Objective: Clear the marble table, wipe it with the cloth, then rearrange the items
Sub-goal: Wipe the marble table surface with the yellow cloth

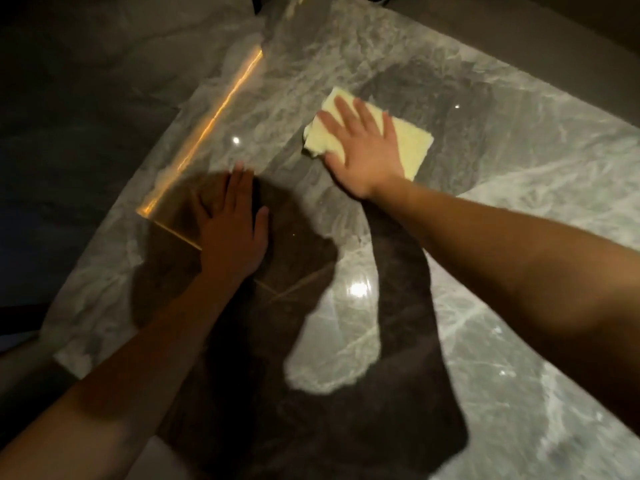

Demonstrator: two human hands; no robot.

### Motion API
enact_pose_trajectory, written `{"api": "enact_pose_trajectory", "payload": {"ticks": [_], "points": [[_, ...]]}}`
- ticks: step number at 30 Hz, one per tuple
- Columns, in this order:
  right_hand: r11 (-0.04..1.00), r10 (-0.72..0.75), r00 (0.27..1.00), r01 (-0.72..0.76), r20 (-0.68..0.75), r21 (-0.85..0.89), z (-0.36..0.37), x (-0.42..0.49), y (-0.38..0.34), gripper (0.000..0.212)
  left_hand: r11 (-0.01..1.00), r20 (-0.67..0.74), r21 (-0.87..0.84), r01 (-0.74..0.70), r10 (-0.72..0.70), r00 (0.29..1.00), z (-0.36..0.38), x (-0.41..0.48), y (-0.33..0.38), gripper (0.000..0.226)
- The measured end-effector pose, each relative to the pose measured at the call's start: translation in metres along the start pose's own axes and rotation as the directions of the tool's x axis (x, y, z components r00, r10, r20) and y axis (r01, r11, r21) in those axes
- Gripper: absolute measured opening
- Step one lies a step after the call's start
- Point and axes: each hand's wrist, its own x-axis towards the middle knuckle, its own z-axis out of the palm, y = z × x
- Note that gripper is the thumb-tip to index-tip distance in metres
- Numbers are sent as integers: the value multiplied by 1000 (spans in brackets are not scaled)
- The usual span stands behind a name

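Floor (86, 98): dark grey stone with faint pale veins, dimly lit, filling the left and upper left of the view.
Grey-brown surface (554, 29): plain and matte, without veins, at the upper right, ending at a straight diagonal border.
Golden strip (207, 133): narrow and shining orange-gold. It runs diagonally at the left and turns a corner at its lower end. Metal or reflected light, I cannot tell.
Light spots (358, 289): three small white reflections, the biggest one low in the centre.
Black object (258, 3): at the top edge, cut by the frame, too little visible to name.
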Motion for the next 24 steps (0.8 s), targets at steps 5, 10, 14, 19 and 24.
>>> {"api": "enact_pose_trajectory", "payload": {"ticks": [5,10,14,19,24], "points": [[1000,-7,1000,7,23,-15,-3,15,-1,72,1000,-29,-9,-7,7,1000,3,0,0,57],[980,-193,978,197,75,-41,1,-23,-26,76,984,-129,-176,19,-42,991,3,2,-5,51],[916,-385,913,396,132,-66,18,-101,-66,68,961,-217,-273,-46,-15,976,3,-9,-7,47],[809,-581,798,588,161,3,39,-217,-102,68,982,-115,-157,-107,89,989,5,-45,-6,53],[681,-718,657,732,229,32,58,-301,-104,67,993,-76,-60,-101,96,993,7,-56,-1,54]]}}
